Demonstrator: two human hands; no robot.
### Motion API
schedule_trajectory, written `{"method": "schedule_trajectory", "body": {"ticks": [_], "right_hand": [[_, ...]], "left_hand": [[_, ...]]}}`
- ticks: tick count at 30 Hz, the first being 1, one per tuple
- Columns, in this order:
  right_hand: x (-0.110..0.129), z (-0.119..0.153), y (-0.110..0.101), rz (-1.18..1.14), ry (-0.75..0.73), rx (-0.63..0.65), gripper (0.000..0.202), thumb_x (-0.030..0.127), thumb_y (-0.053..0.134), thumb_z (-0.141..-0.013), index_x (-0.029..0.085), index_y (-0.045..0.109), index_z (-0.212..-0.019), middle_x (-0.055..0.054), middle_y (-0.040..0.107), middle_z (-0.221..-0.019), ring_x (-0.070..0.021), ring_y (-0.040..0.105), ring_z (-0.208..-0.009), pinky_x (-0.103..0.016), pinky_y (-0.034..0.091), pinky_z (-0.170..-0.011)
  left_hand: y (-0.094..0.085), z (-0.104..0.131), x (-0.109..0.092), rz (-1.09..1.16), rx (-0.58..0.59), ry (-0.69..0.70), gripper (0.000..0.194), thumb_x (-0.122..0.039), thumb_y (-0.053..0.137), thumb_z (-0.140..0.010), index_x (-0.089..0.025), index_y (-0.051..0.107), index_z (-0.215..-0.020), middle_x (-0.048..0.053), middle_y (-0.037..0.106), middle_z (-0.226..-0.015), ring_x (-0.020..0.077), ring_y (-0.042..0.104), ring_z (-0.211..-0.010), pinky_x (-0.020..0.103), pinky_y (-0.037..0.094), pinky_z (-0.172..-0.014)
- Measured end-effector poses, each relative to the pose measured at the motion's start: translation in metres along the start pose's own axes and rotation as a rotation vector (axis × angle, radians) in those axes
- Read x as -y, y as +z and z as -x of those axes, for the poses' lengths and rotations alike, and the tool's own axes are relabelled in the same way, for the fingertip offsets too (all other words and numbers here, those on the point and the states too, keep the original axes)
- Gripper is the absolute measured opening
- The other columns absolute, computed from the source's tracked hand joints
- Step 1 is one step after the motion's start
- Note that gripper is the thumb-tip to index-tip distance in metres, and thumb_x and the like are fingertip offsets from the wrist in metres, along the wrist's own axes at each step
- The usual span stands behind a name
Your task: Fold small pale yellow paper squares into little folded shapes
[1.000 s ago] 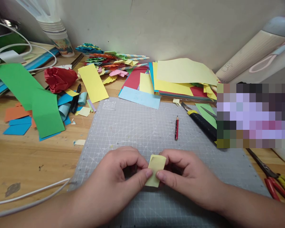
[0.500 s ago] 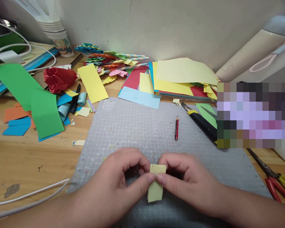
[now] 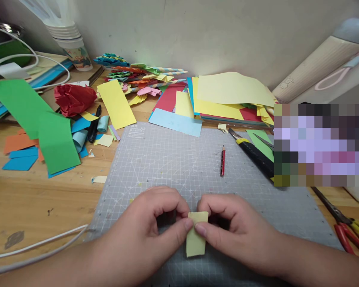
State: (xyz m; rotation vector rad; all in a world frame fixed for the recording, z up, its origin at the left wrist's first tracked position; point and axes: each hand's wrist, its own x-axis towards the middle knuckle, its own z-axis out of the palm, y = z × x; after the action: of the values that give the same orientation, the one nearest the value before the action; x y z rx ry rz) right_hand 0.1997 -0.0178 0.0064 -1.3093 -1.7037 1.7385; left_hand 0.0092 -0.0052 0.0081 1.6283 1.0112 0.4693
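Note:
A small folded piece of pale yellow paper (image 3: 196, 244) is held upright above the grey cutting mat (image 3: 155, 159). My left hand (image 3: 158, 223) pinches its left edge, thumb in front and curled fingers behind. On the right edge, my right hand (image 3: 233, 227) grips the same paper in the same way. The two thumb tips rest on its front face, a little apart. Beyond the hands, a short red and black pencil (image 3: 223, 161) lies on the mat.
A black and yellow cutter (image 3: 254, 157) lies at the mat's right, with red and yellow-handled pliers or scissors (image 3: 344, 229) further right. Green paper strips (image 3: 60, 139), crumpled red paper (image 3: 74, 99) and a white cable (image 3: 42, 243) are on the left. Stacked coloured paper (image 3: 233, 89) stands behind.
The pale yellow paper has shifted slightly down in the fingers. The thumbs have moved a little apart, with more of the paper's front showing between them.

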Motion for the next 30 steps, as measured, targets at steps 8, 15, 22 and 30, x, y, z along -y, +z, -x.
{"method": "schedule_trajectory", "body": {"ticks": [8,15,22,30], "right_hand": [[-0.001,0.002,-0.001,-0.051,-0.009,0.012,0.015,0.026,0.056,-0.084,0.018,0.052,-0.072,0.003,0.047,-0.064,-0.0105,0.041,-0.059,-0.022,0.036,-0.054],[-0.008,0.001,0.001,-0.275,0.002,-0.094,0.019,0.034,0.059,-0.087,0.018,0.055,-0.076,0.001,0.059,-0.065,-0.0115,0.055,-0.059,-0.022,0.041,-0.053],[-0.004,0.002,0.002,-0.224,0.038,-0.028,0.020,0.034,0.061,-0.086,0.017,0.055,-0.076,-0.001,0.062,-0.068,-0.0126,0.058,-0.064,-0.026,0.046,-0.061],[-0.011,0.000,0.002,-0.321,0.133,-0.070,0.030,0.045,0.060,-0.087,0.016,0.061,-0.079,-0.003,0.069,-0.070,-0.0120,0.064,-0.061,-0.020,0.043,-0.050]], "left_hand": [[-0.001,0.001,0.000,-0.039,0.027,0.037,0.020,-0.022,0.052,-0.087,-0.019,0.057,-0.068,-0.003,0.056,-0.067,0.0131,0.054,-0.069,0.026,0.040,-0.065],[0.002,0.002,0.001,-0.049,0.004,0.002,0.009,-0.022,0.057,-0.082,-0.019,0.058,-0.073,-0.001,0.060,-0.075,0.0161,0.056,-0.075,0.029,0.042,-0.070],[0.001,0.000,0.003,-0.002,-0.138,-0.111,0.013,-0.025,0.053,-0.083,-0.020,0.057,-0.071,-0.002,0.059,-0.068,0.0152,0.054,-0.067,0.026,0.042,-0.062],[-0.001,-0.004,0.000,0.095,-0.113,-0.126,0.016,-0.026,0.059,-0.083,-0.021,0.070,-0.073,-0.002,0.072,-0.069,0.0137,0.063,-0.065,0.024,0.047,-0.063]]}}
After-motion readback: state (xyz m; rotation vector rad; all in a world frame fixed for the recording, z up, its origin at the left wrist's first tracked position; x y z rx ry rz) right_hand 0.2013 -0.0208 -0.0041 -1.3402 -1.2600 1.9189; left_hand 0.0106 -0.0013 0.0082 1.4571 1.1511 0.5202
